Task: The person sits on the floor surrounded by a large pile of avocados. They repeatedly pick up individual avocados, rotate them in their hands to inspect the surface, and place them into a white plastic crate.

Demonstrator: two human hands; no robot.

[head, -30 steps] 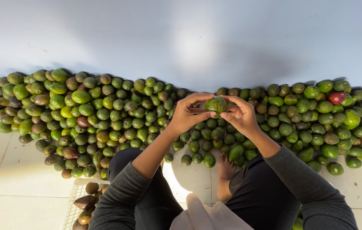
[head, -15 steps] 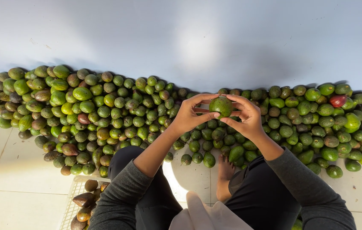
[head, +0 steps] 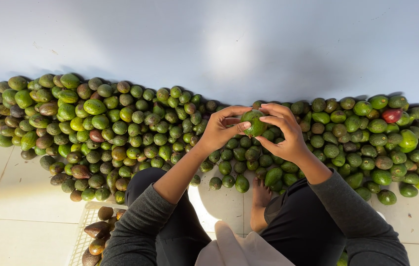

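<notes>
Floor (head: 17, 231): pale square tiles, meeting a light wall beyond the fingers. On it: long heap of green avocados (head: 121, 128), some brown, one red, spread below and to both sides of the fingers. White slatted crate (head: 82, 231) nearer than the fingers, left, holding dark brown avocados (head: 98, 229).

A round green avocado (head: 254, 122), its skin dull and lightly mottled, is held up between the fingertips of two hands. It sits above a long heap of avocados (head: 135, 128) banked against a pale wall.
</notes>
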